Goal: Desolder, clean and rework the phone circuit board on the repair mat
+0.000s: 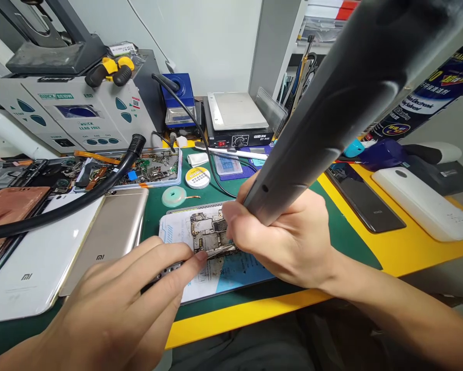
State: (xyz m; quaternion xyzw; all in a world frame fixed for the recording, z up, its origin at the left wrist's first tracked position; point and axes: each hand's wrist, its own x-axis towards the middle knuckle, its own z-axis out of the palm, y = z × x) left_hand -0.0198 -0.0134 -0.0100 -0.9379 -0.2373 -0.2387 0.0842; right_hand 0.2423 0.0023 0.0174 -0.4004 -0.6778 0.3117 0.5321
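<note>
Probably the bare circuit board (211,238) under my hands is light and stiff but fragile: it looks thin, with cut-out gaps and tiny parts that could chip or lift off, so I'd take it by its outer edges. It lies on a white and blue pad (235,281), which rests on the table (428,257). On the board's left, the fingers of my left hand (126,304) are closed on metal tweezers (173,268), whose points reach over the board's near edge; such slim prongs should be springy and want only a soft pinch. On the board's right, my right hand (287,245) is clamped around a thick dark tool (312,129), and I cannot make out its working end behind my knuckles. Its casing looks smooth, perhaps a bit slippery, so a low grip close to the board should steady it best.
</note>
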